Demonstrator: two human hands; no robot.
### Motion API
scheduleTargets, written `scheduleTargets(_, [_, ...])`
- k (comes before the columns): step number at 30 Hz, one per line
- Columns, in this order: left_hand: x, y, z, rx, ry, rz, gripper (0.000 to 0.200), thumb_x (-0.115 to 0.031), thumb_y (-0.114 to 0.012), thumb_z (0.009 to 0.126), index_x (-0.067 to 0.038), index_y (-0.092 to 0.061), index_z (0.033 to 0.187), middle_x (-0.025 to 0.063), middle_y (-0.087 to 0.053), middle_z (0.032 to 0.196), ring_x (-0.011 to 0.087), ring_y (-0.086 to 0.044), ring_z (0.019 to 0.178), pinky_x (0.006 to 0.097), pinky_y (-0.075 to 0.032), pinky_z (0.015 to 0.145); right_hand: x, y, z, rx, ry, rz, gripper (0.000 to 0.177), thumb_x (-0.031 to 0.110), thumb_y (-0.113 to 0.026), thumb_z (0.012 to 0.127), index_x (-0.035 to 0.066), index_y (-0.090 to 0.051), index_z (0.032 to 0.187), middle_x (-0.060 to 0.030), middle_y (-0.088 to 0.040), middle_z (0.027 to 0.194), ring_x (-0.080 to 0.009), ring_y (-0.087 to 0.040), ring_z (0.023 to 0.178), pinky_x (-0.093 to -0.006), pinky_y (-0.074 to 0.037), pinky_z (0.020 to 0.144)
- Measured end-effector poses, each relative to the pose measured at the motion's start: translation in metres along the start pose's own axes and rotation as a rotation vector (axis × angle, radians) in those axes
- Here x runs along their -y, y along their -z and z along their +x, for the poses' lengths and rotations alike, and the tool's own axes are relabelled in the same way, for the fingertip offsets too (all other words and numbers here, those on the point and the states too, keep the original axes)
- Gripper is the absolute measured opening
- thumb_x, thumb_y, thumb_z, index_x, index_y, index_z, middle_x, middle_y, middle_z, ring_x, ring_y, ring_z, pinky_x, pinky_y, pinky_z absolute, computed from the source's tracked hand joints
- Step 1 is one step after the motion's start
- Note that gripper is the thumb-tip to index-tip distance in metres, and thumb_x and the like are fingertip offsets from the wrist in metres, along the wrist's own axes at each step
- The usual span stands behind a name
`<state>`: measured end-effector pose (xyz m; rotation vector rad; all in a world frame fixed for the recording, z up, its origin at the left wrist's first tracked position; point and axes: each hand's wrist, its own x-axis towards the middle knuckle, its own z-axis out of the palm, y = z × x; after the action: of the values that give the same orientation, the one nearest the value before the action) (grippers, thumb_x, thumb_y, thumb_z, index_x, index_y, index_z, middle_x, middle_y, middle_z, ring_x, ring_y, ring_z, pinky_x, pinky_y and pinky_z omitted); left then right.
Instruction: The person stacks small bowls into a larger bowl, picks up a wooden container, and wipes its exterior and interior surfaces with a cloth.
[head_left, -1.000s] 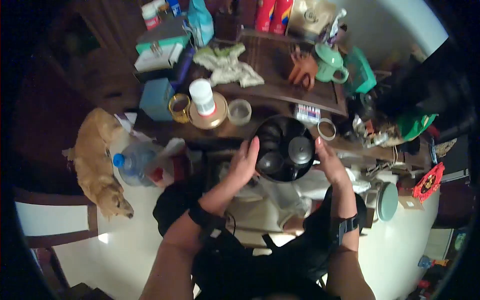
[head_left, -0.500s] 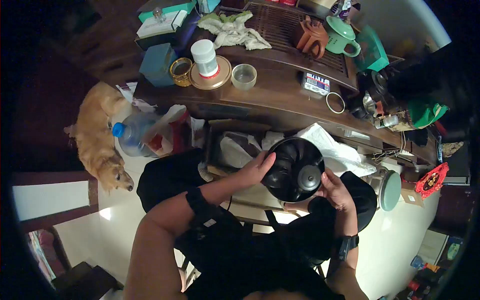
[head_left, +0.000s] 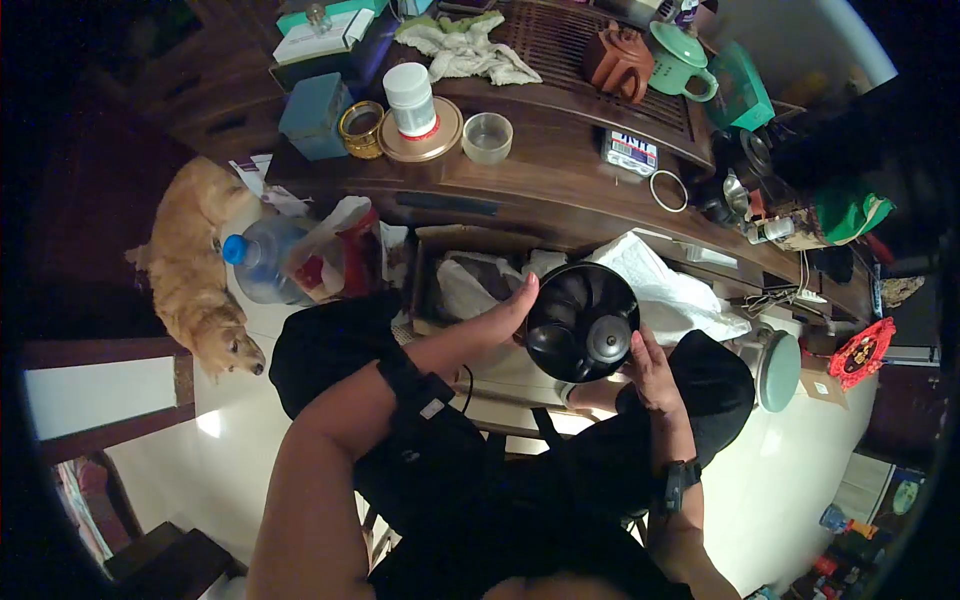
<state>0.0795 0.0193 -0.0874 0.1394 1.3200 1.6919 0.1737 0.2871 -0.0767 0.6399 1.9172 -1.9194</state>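
Note:
A round black case (head_left: 616,290) is held over my lap, tilted so its inside faces me. In it sits a small dark teapot (head_left: 608,340) with a round knobbed lid, beside curved black shapes that look like nested cups. My left hand (head_left: 512,308) grips the case's left edge, its thumb up along the rim and its other fingers hidden behind. At the lower right edge, my right hand (head_left: 655,375) supports the case with fingers against its side.
Ahead stands a wooden table (head_left: 560,170) with a white jar (head_left: 410,100), glass cup (head_left: 487,138), clay teapot (head_left: 618,62), green teapot (head_left: 680,60) and cloth (head_left: 470,50). Below are an open box (head_left: 430,255) and white wrapping (head_left: 665,290). A dog (head_left: 200,270) lies left near a large bottle (head_left: 265,262).
The case has shifted slightly up and left and turned a little in my hands. My right hand has moved left with it. The view has tilted slightly; the dog stays lying.

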Motion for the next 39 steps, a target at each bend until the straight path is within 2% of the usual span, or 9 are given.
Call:
scheduleTargets(3, [0.006,0.018,0.01,-0.047,-0.019,0.056,0.092,-0.078,-0.01,0.083,-0.012,-0.029,0.144,0.0094,-0.038,0.142,0.0234,-0.04,0.126,0.038,-0.033,0.102,-0.004,-0.001,0.005,0.008,-0.031,0.031,0.067,0.043,-0.054,0.093,0.004,-0.03,0.142,-0.0073,-0.05,0.129,-0.0177,-0.053,0.11,-0.0288,-0.05,0.078])
scheduleTargets(5, [0.051,0.045,0.045,-0.319,-0.066,0.207,0.098,-0.079,-0.009,0.081,-0.006,-0.026,0.145,0.0128,-0.035,0.144,0.0268,-0.034,0.132,0.0386,-0.025,0.108,-0.006,-0.006,0.008,0.017,-0.045,0.05,0.066,0.044,-0.05,0.094,0.006,-0.028,0.143,-0.0075,-0.047,0.132,-0.0194,-0.049,0.116,-0.0329,-0.047,0.082])
scheduleTargets(10, [-0.001,0.094,0.013,-0.737,0.327,0.388,0.099,-0.076,-0.008,0.084,0.001,-0.029,0.141,0.0226,-0.031,0.145,0.0313,-0.024,0.138,0.0376,-0.02,0.111,-0.01,-0.021,0.028,0.049,-0.085,0.005,0.066,0.045,-0.049,0.094,0.006,-0.029,0.143,-0.0099,-0.044,0.135,-0.0225,-0.045,0.121,-0.0368,-0.049,0.084])
scheduleTargets(13, [0.003,0.119,0.013,-0.772,0.467,0.21,0.096,-0.075,-0.01,0.085,0.0,-0.031,0.141,0.0161,-0.031,0.147,0.0292,-0.024,0.138,0.0378,-0.02,0.111,-0.043,-0.033,0.067,0.157,-0.064,0.063,0.067,0.045,-0.05,0.093,0.005,-0.028,0.142,-0.0124,-0.044,0.134,-0.0232,-0.045,0.121,-0.0365,-0.052,0.085])
scheduleTargets(16, [0.008,0.116,0.011,-0.742,0.082,0.184,0.093,-0.074,-0.011,0.086,-0.001,-0.036,0.139,0.0159,-0.037,0.143,0.0279,-0.031,0.134,0.0375,-0.022,0.11,-0.037,-0.069,0.083,0.255,-0.064,0.111,0.068,0.046,-0.05,0.093,0.004,-0.028,0.142,-0.0139,-0.045,0.132,-0.0237,-0.045,0.122,-0.0366,-0.05,0.087])
scheduleTargets(22, [0.041,0.193,0.051,-0.861,-0.005,-0.014,0.054,-0.045,-0.035,0.096,-0.002,-0.051,0.125,0.0129,-0.054,0.126,0.0258,-0.049,0.114,0.0376,-0.034,0.1,-0.114,-0.119,0.165,0.271,0.094,-0.043,0.059,0.045,-0.049,0.094,0.012,-0.032,0.14,-0.0059,-0.053,0.124,-0.0189,-0.056,0.104,-0.0371,-0.05,0.086])
scheduleTargets(26, [-0.006,0.142,0.035,-1.077,0.058,0.426,0.04,-0.032,-0.044,0.094,-0.001,-0.054,0.117,0.0112,-0.057,0.117,0.0212,-0.053,0.105,0.034,-0.038,0.093,-0.122,-0.136,0.186,0.299,0.023,0.006,0.054,0.042,-0.048,0.095,0.015,-0.033,0.14,-0.0051,-0.051,0.126,-0.0187,-0.055,0.106,-0.0371,-0.052,0.083])
scheduleTargets(29, [0.002,0.129,0.039,-0.936,-0.13,0.285,0.04,-0.03,-0.047,0.093,0.0,-0.051,0.118,0.0111,-0.056,0.117,0.0222,-0.051,0.107,0.0332,-0.037,0.094,-0.09,-0.148,0.173,0.324,-0.138,0.179,0.051,0.041,-0.046,0.097,0.016,-0.033,0.14,-0.0051,-0.052,0.126,-0.0188,-0.056,0.107,-0.0365,-0.052,0.082])
scheduleTargets(39, [-0.049,0.067,-0.001,-0.713,-0.082,-0.156,0.05,-0.037,-0.058,0.086,-0.011,-0.048,0.127,0.0048,-0.053,0.125,0.018,-0.043,0.121,0.0358,-0.029,0.101,-0.09,-0.147,0.177,0.35,-0.211,0.294,0.058,0.052,-0.039,0.095,0.015,-0.034,0.139,-0.0082,-0.05,0.131,-0.0228,-0.053,0.115,-0.0408,-0.049,0.09])
